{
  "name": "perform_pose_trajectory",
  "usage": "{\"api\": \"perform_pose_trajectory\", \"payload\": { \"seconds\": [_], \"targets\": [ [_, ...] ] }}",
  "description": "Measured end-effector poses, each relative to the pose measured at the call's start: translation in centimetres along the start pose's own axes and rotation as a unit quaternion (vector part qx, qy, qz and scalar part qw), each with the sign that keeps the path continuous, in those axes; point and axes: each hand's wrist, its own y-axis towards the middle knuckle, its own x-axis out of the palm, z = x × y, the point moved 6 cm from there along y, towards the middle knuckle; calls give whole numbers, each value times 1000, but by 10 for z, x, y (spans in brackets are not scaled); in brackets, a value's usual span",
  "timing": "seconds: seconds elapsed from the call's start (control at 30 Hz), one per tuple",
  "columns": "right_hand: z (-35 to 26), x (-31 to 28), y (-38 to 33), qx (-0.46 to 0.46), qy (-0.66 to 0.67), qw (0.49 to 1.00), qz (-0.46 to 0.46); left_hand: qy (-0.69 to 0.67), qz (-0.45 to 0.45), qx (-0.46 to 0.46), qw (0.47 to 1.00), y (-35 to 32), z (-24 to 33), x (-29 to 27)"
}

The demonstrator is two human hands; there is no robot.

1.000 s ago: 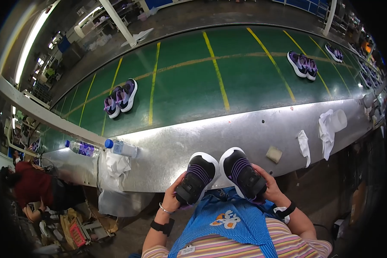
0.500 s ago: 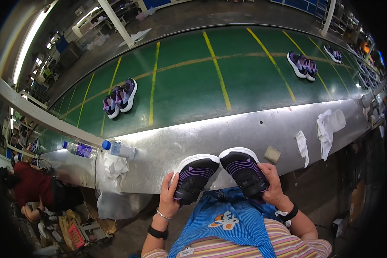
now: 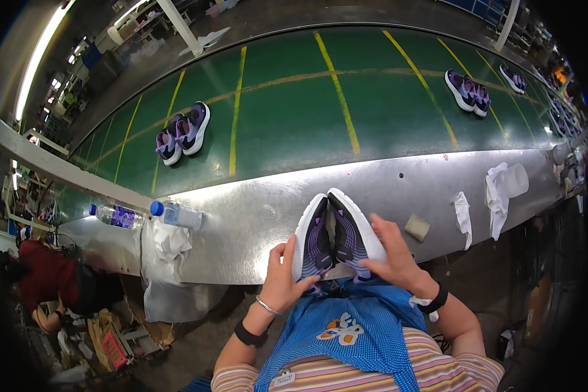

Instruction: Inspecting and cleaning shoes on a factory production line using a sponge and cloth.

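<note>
Two black sneakers with purple lines and white soles stand on edge, side by side, at the near edge of the metal table, their toes close together and pointing away from me. My left hand (image 3: 282, 277) grips the left sneaker (image 3: 315, 247) from its outer side, thumb near the heel end and fingers along the sole. On the other side, my right hand (image 3: 396, 259) holds the right sneaker (image 3: 350, 234), with its thumb low on the shoe and its fingers by the sole. The heel ends are partly hidden against my blue apron (image 3: 346, 313).
Beyond the metal table (image 3: 255, 222) runs a green conveyor belt (image 3: 281, 111) carrying pairs of sneakers (image 3: 184, 134). Two bottles (image 3: 176, 214) lie at the left. A tan block (image 3: 417, 227), white cloths (image 3: 462, 219) and a white cup (image 3: 516, 181) lie right. Another person (image 3: 49, 277) is at far left.
Both sneakers have turned from splayed, soles outward, to close together on edge with toes pointing away. My hands have moved inward, their grip shifting along the soles.
</note>
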Motion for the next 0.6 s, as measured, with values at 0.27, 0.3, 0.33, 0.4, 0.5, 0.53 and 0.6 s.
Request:
{"api": "perform_pose_trajectory", "payload": {
  "seconds": [0.27,0.3,0.33,0.4,0.5,0.53,0.6],
  "targets": [
    [81,21,-2,126,324,934,-79,-478,-103,-203,848,16,-71,34],
    [78,22,-1,129,325,933,-81,-472,-116,-163,859,19,-68,38],
    [72,24,2,128,334,930,-79,-472,-117,-167,858,18,-69,42],
    [63,24,8,130,344,927,-78,-374,-95,-115,915,25,-64,41],
    [65,22,11,173,363,915,-38,-335,-69,-71,937,32,-49,34],
    [63,21,12,172,363,915,-39,-335,-68,-71,937,34,-49,34],
    [63,18,12,228,396,889,-14,-434,-74,-122,890,35,-53,39]
  ]
}}
